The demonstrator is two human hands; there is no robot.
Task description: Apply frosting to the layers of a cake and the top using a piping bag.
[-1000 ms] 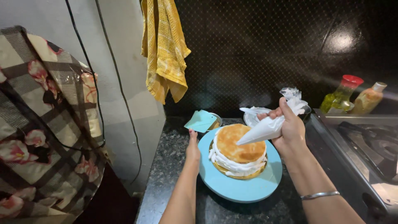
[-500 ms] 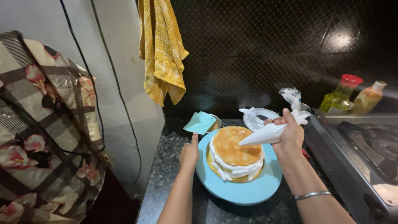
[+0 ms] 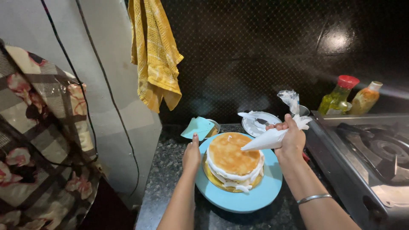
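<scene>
**Piping bag held over layered cake**

I see my right hand [image 3: 291, 137] clenched around a white piping bag [image 3: 269, 139], nozzle tilted toward the cake [image 3: 233, 161]. My left hand [image 3: 191, 155] rests released against the blue plate [image 3: 255, 198]. The plate sits on a dark speckled surface [image 3: 168, 170] beside a stove [image 3: 375, 157].

The yellow towel [image 3: 155, 51] is coarse woven cloth, and the wall tiles [image 3: 264, 55] behind it are glossy black. The piping bag [image 3: 272, 138] looks like thin crinkly plastic, the plate [image 3: 255, 200] smooth and matt blue, the counter [image 3: 166, 170] speckled polished stone.
</scene>
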